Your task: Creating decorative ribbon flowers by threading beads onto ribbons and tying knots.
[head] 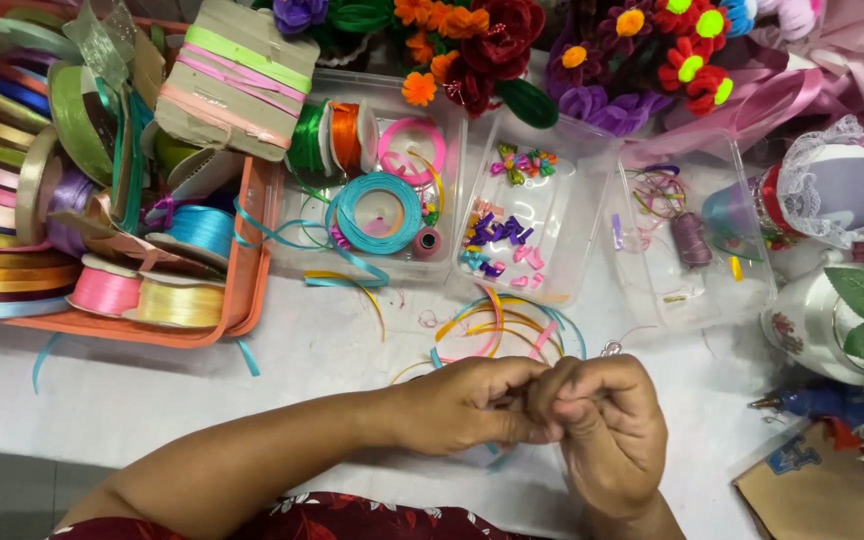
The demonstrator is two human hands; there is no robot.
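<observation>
White tabletop (152, 400) strewn with ribbon. Left hand (472, 405) and right hand (602, 430) pressed together, fingers curled tight, apparently pinching something small; contents hidden. Cut ribbon strips (497, 325) just beyond fingertips.

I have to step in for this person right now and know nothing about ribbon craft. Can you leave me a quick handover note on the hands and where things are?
Left hand and right hand: pressed together at the table's near edge, fingers pinched shut; what they grip is hidden, though a bit of teal ribbon shows under them.
Loose ribbon strips lie just beyond the hands.
Middle clear tray holds small finished bows; left clear tray holds spools; orange basket holds ribbon rolls.
Done: several bows in the tray. Left: the current piece's stage cannot be told.
</observation>
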